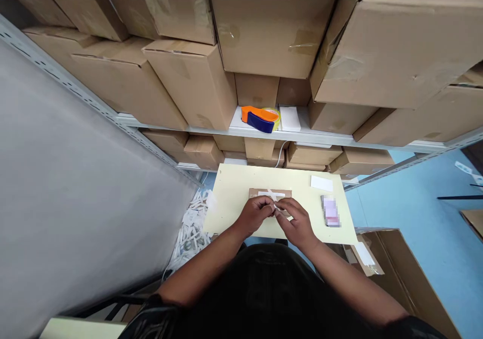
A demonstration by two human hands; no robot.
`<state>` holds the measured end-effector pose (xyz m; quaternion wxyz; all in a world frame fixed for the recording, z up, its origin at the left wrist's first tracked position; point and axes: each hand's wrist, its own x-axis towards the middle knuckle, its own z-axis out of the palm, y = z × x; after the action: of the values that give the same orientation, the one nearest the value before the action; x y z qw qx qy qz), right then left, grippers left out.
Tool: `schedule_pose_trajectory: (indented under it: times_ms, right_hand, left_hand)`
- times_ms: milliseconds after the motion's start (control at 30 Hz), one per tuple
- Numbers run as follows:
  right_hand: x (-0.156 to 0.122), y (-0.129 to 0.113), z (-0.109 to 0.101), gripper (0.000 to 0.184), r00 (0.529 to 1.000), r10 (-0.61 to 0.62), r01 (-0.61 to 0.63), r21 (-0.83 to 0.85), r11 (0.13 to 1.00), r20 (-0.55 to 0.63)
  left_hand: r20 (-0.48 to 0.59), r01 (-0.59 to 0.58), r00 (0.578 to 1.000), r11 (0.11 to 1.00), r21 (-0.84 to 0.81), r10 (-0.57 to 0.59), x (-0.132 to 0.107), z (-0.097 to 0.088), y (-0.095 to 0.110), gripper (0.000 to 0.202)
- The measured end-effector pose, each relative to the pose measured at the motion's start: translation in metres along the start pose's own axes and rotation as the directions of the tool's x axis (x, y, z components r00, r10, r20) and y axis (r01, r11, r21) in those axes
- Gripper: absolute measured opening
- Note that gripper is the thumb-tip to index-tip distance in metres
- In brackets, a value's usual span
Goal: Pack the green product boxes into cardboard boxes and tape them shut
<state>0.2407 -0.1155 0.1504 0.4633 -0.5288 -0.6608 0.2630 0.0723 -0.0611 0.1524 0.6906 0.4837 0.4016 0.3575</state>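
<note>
On the pale yellow table [234,183] my left hand [257,214] and my right hand [296,221] meet over a small brown cardboard piece [256,192]. White strips [270,193] lie crossed on its top. A small white piece [275,206] is pinched between the fingertips of both hands; its kind is too small to make out. My hands cover the near part of the cardboard piece. To the right of my right hand lies a flat pinkish item [331,211], blurred out, and behind that a white card-like item [321,183].
A shelf [241,125] with cardboard boxes [188,77] stands behind the table, bearing an orange and blue tape dispenser [260,117] and a white block [290,118]. White paper scraps [190,228] pile up at left. An open cardboard box [396,263] sits at right.
</note>
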Motion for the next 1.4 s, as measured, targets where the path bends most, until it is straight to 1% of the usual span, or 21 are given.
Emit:
schedule_pose_trajectory:
  times_ms: [133,333,500,600,667,733,833,900,967,1033,1133,1233,1300,1400]
  right_hand:
    - [-0.004,-0.001,0.005,0.027,0.999,-0.024,0.023,-0.038,0.999,-0.031]
    - [-0.008,-0.001,0.006,0.029,0.999,-0.022,0.022,-0.015,1.0,-0.028]
    - [-0.009,-0.003,0.005,0.028,0.999,0.035,-0.035,0.004,0.999,-0.018]
    - [-0.009,-0.005,0.006,0.024,0.995,0.103,-0.102,0.077,0.992,-0.017]
    - [-0.007,-0.005,0.007,0.018,0.981,0.191,-0.185,0.147,0.972,-0.023]
    - [-0.005,-0.004,0.01,0.014,0.953,0.303,-0.292,0.222,0.93,-0.019]
    - [-0.003,0.0,0.015,0.016,0.898,0.44,-0.424,0.304,0.853,0.019]
    - [-0.002,0.004,0.019,0.017,0.868,0.495,-0.478,0.32,0.818,0.032]
    - [-0.001,0.009,0.022,0.018,0.849,0.527,-0.51,0.317,0.8,0.035]
    - [0.0,0.012,0.026,0.019,0.844,0.535,-0.521,0.301,0.799,0.043]
    - [0.003,0.015,0.033,0.018,0.869,0.489,-0.49,0.254,0.834,0.072]
    - [0.005,0.014,0.042,0.018,0.893,0.429,-0.449,0.224,0.865,0.135]
    - [0.006,0.012,0.048,0.019,0.897,0.408,-0.439,0.23,0.869,0.17]
    - [0.007,0.009,0.058,0.025,0.894,0.389,-0.439,0.271,0.857,0.222]
  left_hand:
    - [-0.004,0.009,1.0,1.0,-0.027,-0.009,-0.006,0.001,0.002,0.019]
    - [0.0,0.015,1.0,0.998,-0.058,-0.015,-0.01,-0.001,0.002,0.02]
    - [0.017,0.01,1.0,0.999,-0.039,-0.009,-0.009,-0.001,-0.002,0.02]
    - [0.016,-0.008,1.0,0.999,-0.035,0.009,-0.007,0.001,-0.007,0.019]
    - [-0.002,-0.036,0.999,0.999,0.013,0.036,-0.006,0.002,-0.011,0.018]
    - [-0.026,-0.067,0.997,0.993,0.097,0.07,-0.005,0.003,-0.014,0.016]
    - [-0.035,-0.094,0.994,0.977,0.192,0.103,-0.006,0.0,-0.018,0.014]
    - [-0.037,-0.093,0.994,0.971,0.222,0.104,-0.008,-0.004,-0.021,0.013]
    - [-0.057,-0.073,0.994,0.971,0.229,0.088,-0.01,-0.008,-0.027,0.012]
    - [-0.086,-0.038,0.995,0.977,0.212,0.057,-0.013,-0.014,-0.033,0.011]
    - [-0.131,0.003,0.991,0.984,0.177,0.021,-0.017,-0.02,-0.039,0.012]
    - [-0.154,-0.003,0.988,0.985,0.172,0.03,-0.022,-0.024,-0.039,0.012]
    - [-0.159,-0.017,0.986,0.986,0.167,0.044,-0.026,-0.027,-0.038,0.012]
    - [-0.195,-0.014,0.98,0.99,0.141,0.041,-0.032,-0.035,-0.037,0.014]
